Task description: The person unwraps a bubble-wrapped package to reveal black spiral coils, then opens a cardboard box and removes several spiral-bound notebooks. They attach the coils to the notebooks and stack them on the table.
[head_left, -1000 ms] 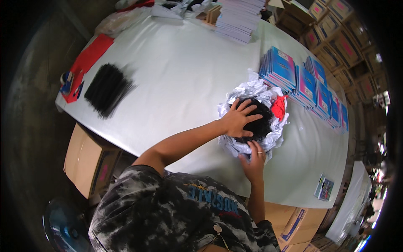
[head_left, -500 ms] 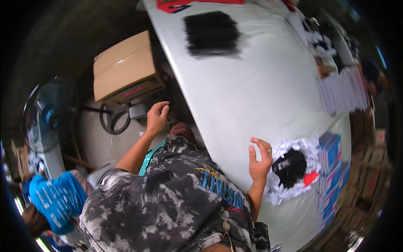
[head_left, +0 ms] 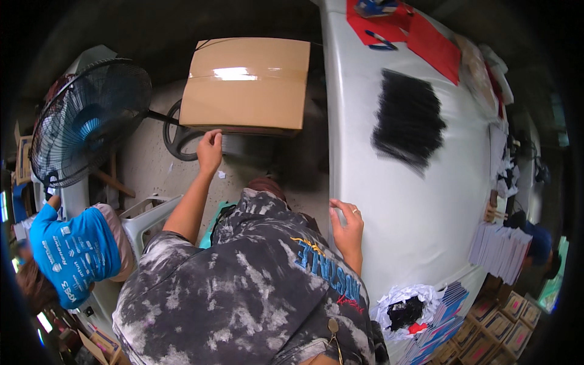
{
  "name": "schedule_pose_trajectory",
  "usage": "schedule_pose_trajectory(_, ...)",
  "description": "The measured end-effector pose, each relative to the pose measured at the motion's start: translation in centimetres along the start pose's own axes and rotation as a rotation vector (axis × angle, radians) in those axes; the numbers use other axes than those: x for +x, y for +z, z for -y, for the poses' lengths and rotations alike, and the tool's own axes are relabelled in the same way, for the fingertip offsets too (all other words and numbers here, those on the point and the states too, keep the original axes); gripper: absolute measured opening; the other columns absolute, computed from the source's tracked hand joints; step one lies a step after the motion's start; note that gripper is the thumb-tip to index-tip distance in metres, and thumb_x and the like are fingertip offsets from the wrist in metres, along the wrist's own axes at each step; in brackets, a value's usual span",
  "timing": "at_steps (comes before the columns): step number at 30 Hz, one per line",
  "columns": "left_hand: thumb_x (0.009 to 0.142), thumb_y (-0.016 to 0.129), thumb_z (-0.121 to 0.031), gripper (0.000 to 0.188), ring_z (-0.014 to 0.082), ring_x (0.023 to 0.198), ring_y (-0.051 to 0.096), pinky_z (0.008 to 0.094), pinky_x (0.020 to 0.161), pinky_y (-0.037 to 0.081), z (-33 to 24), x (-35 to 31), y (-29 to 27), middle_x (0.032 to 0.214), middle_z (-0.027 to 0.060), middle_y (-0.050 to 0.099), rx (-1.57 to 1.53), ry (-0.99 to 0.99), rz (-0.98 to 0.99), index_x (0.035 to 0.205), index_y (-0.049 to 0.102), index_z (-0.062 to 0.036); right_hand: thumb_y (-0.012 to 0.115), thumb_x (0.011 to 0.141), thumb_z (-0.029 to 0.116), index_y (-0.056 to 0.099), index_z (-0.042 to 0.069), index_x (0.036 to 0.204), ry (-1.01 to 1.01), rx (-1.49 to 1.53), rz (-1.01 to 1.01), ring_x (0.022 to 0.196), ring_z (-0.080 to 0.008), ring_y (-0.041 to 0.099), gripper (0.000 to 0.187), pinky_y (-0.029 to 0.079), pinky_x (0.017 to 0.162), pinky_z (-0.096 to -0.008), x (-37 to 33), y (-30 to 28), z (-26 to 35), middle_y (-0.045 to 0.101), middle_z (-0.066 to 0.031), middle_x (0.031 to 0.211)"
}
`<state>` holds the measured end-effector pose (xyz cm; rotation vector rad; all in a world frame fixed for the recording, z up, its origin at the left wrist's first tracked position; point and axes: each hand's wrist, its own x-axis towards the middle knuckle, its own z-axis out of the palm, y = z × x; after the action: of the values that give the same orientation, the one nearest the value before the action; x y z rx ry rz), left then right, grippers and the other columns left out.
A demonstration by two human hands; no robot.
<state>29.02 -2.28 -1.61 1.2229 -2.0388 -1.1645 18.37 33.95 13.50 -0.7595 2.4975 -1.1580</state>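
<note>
Grey concrete floor lies to the left of a white-covered bench, whose long edge runs from near to far. Beyond the person's lap sits a taped cardboard box, apparently raised off the floor, which would put it within easy arm's reach. The left hand is half open at the box's near edge, fingers bent, with nothing visible in it; whether it touches the cardboard I cannot tell. The right hand hangs above the bench edge, loosely curled and empty, perhaps just for balance as the body turns. Far on the bench, a black fibrous pile lies flat beside red sheets, probably laid out to keep its strands aligned. Near right, crumpled white paper rings a black bundle, seemingly as padding, beside blue-and-pink booklets stacked in overlapping piles. Left, a pedestal fan stands near a co-worker in a blue shirt.
</note>
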Motion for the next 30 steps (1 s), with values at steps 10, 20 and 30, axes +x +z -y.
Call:
schedule_pose_trajectory(10, 0.088, 0.058, -0.018, 0.022, 0.0185, 0.082, 0.063, 0.0299, 0.075, 0.048, 0.4, 8.5, -3.6, 0.093, 0.0120, 0.066, 0.111, -0.113, -0.061, 0.102, 0.065, -0.0019, 0.060, 0.084, 0.009, 0.064, 0.004, 0.104, 0.057, 0.089, 0.130, 0.091, -0.0275, 0.060, 0.021, 0.044, 0.084, -0.0351, 14.5, 5.5, 1.8, 0.065, -0.0112, 0.094)
schedule_pose_trajectory(20, 0.085, 0.062, -0.033, 0.052, 0.0351, 0.122, 0.041, 0.0434, 0.101, 0.032, 0.7, 12.7, -1.6, 0.129, 0.0207, 0.047, 0.491, 0.029, 0.094, 0.126, 0.050, -0.0055, 0.060, 0.087, 0.010, 0.059, -0.002, 0.110, 0.310, 0.633, 0.173, 0.094, -0.0182, 0.060, 0.026, 0.049, 0.079, -0.0290, 23.5, 12.4, -5.1, 0.061, -0.0119, 0.105)
schedule_pose_trajectory(30, 0.055, 0.062, -0.080, 0.138, 0.0468, 0.133, -0.024, 0.0756, 0.095, -0.003, -0.3, 12.6, 6.5, 0.145, 0.0296, -0.025, 0.798, -0.553, 0.373, 0.145, -0.016, -0.0116, 0.058, 0.087, 0.024, 0.053, 0.002, 0.121, 0.277, -0.233, -0.414, 0.097, -0.0336, 0.056, 0.041, 0.044, 0.083, -0.0440, 43.2, 1.1, -5.2, 0.060, -0.0175, 0.105)
